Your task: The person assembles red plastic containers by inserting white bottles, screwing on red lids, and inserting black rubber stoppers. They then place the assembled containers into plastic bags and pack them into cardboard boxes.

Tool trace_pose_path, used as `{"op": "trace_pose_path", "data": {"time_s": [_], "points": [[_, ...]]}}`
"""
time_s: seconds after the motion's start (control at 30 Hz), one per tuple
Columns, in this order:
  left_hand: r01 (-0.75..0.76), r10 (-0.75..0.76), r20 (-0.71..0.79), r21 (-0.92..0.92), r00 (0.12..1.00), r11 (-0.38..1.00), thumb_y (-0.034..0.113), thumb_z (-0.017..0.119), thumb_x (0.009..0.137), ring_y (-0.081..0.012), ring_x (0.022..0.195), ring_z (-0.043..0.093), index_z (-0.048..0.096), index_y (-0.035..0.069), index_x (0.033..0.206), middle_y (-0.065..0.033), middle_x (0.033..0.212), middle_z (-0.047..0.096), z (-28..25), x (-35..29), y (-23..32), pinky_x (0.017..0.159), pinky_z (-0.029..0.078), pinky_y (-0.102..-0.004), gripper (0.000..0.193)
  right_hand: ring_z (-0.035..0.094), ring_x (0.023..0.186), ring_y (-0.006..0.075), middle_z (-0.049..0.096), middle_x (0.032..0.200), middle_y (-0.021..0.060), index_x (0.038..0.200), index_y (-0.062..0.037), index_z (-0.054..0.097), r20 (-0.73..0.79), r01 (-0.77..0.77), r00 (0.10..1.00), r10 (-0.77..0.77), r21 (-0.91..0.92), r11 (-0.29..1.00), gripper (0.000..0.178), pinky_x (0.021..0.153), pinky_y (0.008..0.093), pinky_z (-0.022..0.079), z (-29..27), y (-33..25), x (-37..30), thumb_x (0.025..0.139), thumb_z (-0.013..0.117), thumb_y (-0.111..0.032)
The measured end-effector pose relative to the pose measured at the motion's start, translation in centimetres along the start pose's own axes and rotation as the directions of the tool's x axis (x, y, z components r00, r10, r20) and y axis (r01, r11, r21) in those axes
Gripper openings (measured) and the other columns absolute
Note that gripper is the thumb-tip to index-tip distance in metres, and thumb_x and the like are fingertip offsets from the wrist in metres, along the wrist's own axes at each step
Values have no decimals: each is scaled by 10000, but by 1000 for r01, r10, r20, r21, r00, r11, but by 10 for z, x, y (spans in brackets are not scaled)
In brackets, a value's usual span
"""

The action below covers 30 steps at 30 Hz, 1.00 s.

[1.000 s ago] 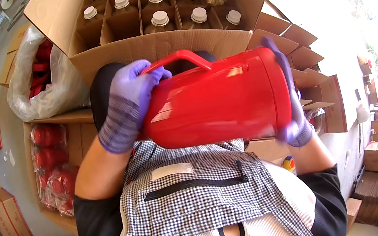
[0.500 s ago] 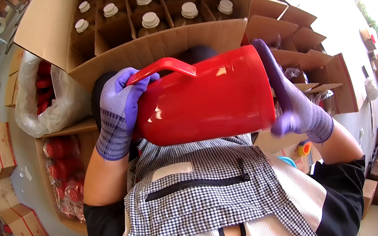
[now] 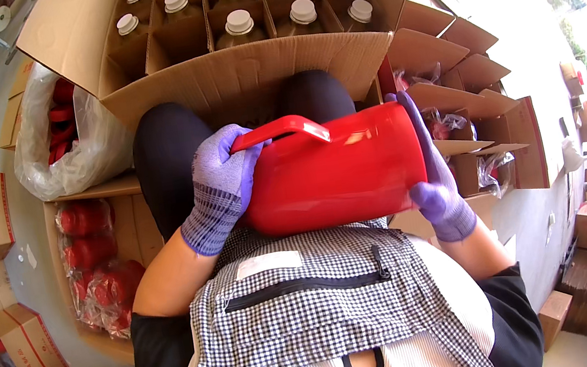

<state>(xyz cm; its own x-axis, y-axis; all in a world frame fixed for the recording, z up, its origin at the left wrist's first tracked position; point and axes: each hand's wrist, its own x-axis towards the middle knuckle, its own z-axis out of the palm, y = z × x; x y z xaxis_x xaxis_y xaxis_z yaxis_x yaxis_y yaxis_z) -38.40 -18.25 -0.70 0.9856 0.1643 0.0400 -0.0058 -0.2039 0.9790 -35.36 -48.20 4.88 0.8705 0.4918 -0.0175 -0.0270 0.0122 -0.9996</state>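
Observation:
A glossy red jug (image 3: 337,173) with a curved red handle lies on its side across my lap, in front of my checked apron. Wrapped round the handle at the jug's left end is my gloved left hand (image 3: 225,167). My right hand (image 3: 435,178), also in a purple glove, clasps the jug's right end. Its thumb rests on the near edge, and its other fingers reach up along the end, partly hidden.
A divided carton (image 3: 247,66) of white-capped bottles stands just beyond my knees. At left are a plastic bag (image 3: 36,167) of red parts and a carton of wrapped red pieces (image 3: 89,253). Cartons with raised dividers (image 3: 478,109) stand at right.
My right hand has closed in on the jug's right end, where its palm stood slightly off before. The jug and my left hand have shifted a little to the right and nearer to me.

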Motion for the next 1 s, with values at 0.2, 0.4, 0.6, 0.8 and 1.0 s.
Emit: {"op": "trace_pose_path", "data": {"time_s": [0.2,0.4,0.6,0.8,1.0], "points": [[474,-221,483,-503,848,723,61,503,946,-169,947,663,655,-39,1031,-134,1052,721,-9,32,-37,911,525,-295,201,165,1495,594,111,1630,381,1615,-18,200,463,429,883,-80,-726,537,1619,1195,627,237,-15,-64,12,376,844,-837],[477,-250,462,-480,851,736,85,502,969,-131,946,633,630,-16,974,-83,989,691,2,15,-40,915,498,-261,163,383,1338,569,325,1551,300,1516,-159,468,570,582,796,-202,-632,511,1202,1077,669,369,19,-68,33,478,923,-562],[378,-340,164,-409,926,831,55,569,910,-113,890,623,663,-7,1001,-59,949,698,-12,-24,-61,844,507,-263,144,440,1283,534,432,1466,273,1383,-168,594,474,538,828,-300,-521,662,1011,1055,643,396,19,-32,33,510,893,-580],[335,-342,87,-522,936,785,210,571,1009,-123,901,633,693,-5,1057,-50,952,694,-21,0,-67,847,509,-273,252,452,1343,465,446,1473,267,1495,-73,471,519,568,804,-290,-526,634,1040,1119,551,378,6,-45,127,685,818,-627],[393,-82,391,-919,917,17,328,468,1065,-337,1334,559,497,10,1458,-179,1471,562,-40,47,-71,1135,459,-469,506,367,1456,390,354,1608,139,1538,-158,431,70,49,989,-133,-986,-159,794,1197,511,339,-87,3,338,860,717,-456]]}}
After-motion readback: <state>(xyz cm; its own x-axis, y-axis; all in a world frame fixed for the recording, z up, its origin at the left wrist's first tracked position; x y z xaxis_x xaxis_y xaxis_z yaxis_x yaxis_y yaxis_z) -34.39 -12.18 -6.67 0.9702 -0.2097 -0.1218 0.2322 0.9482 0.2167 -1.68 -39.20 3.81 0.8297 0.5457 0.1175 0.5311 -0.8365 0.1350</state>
